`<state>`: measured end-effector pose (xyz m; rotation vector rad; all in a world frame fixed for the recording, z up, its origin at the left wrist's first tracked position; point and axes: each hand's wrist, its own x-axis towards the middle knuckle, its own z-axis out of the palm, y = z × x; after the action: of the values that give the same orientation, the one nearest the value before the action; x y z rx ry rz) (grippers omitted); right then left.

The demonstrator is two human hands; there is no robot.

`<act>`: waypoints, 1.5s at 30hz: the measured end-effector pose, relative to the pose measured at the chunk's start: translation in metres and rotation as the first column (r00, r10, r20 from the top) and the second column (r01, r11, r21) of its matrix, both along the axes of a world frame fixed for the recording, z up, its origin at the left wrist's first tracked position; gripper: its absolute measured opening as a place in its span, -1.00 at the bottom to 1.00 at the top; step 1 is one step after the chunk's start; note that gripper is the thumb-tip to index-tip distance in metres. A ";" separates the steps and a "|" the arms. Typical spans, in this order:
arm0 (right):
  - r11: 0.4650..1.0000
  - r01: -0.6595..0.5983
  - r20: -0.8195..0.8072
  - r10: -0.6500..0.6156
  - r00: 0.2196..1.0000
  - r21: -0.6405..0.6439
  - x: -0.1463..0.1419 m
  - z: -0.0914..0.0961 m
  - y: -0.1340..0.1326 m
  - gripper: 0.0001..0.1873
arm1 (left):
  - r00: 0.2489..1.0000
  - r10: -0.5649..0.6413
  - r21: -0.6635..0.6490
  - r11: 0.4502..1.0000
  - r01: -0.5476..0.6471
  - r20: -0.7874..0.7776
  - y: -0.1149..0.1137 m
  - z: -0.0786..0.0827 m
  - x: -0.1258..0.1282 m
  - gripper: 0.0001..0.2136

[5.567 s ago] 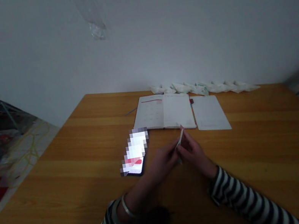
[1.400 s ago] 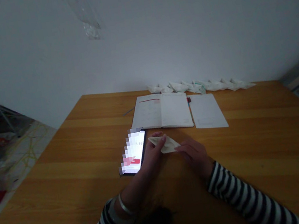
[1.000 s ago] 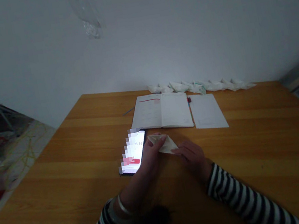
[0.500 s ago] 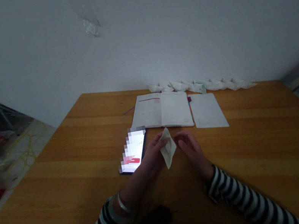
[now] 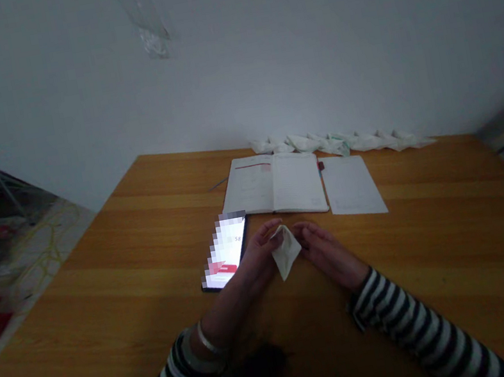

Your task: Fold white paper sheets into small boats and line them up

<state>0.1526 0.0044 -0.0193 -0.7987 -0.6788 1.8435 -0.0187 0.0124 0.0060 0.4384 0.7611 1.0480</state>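
Between my two hands is a small white folded paper [image 5: 286, 252], held above the table with a pointed lower tip. My left hand [image 5: 260, 255] grips its left side, thumb over the paper and fingers behind. My right hand [image 5: 324, 250] is closed at the paper's right corner, its fingertips partly hidden behind one another. Left of my left hand lies a phone [image 5: 225, 245] with a lit screen. Along the table's back edge stands a row of several white folded paper boats [image 5: 365, 141].
An open notebook [image 5: 297, 184] lies beyond my hands, beside a loose white sheet [image 5: 354, 187]. A thin pen-like stick [image 5: 218, 184] rests at the notebook's left. The wooden table [image 5: 459, 230] meets a white wall [image 5: 304, 43] with a clear plastic bag [image 5: 151, 31] on it.
My right hand has moved left to the paper's right corner. The paper has turned and looks wider, its upper point lower than before.
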 end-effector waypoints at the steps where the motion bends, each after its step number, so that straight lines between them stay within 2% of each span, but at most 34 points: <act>1: 1.000 -0.015 0.001 0.015 1.000 -0.005 0.001 0.001 0.000 -0.70 | 1.000 0.001 -0.002 1.000 -0.001 0.018 0.000 0.000 0.000 -0.47; 8: 0.982 -0.183 0.101 0.187 0.977 -0.046 0.003 0.003 0.004 -0.70 | 0.998 -0.019 -0.019 1.000 0.020 0.053 -0.004 0.000 0.000 -0.46; 15: 0.944 -0.318 0.195 0.331 0.923 -0.093 0.010 0.010 0.005 -0.60 | 1.000 -0.009 -0.022 1.000 0.010 0.020 -0.006 0.003 0.001 -0.48; 18: 0.940 -0.330 0.178 0.341 0.923 -0.086 0.009 0.014 0.004 -0.59 | 1.000 -0.017 -0.031 0.999 0.018 0.015 -0.006 0.003 0.001 -0.47; 22: 0.936 -0.319 0.059 0.330 0.942 -0.147 0.005 0.017 0.003 -0.61 | 0.999 -0.022 -0.037 0.999 0.023 0.030 -0.006 0.003 0.001 -0.47; 27: 0.941 -0.278 -0.011 0.281 0.960 -0.194 0.004 0.013 0.005 -0.67 | 0.999 -0.037 -0.022 0.999 0.038 0.040 -0.007 0.004 0.003 -0.44; 39: 0.934 -0.314 -0.055 0.310 0.949 -0.169 0.004 0.001 0.007 -0.71 | 1.000 -0.014 -0.011 1.000 0.014 0.018 -0.008 0.005 0.003 -0.45; 42: 0.938 -0.312 -0.067 0.305 0.950 -0.152 0.004 0.005 0.006 -0.70 | 1.000 -0.016 -0.008 1.000 0.016 0.014 -0.008 0.004 0.003 -0.44; 45: 0.943 -0.323 -0.034 0.321 0.946 -0.083 0.002 0.012 0.003 -0.65 | 1.000 0.007 -0.016 1.000 -0.007 0.002 -0.007 0.003 0.003 -0.45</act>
<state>0.1543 0.0076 -0.0071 -0.7573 -0.7545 2.1872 -0.0162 0.0050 0.0090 0.4216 0.7693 1.0481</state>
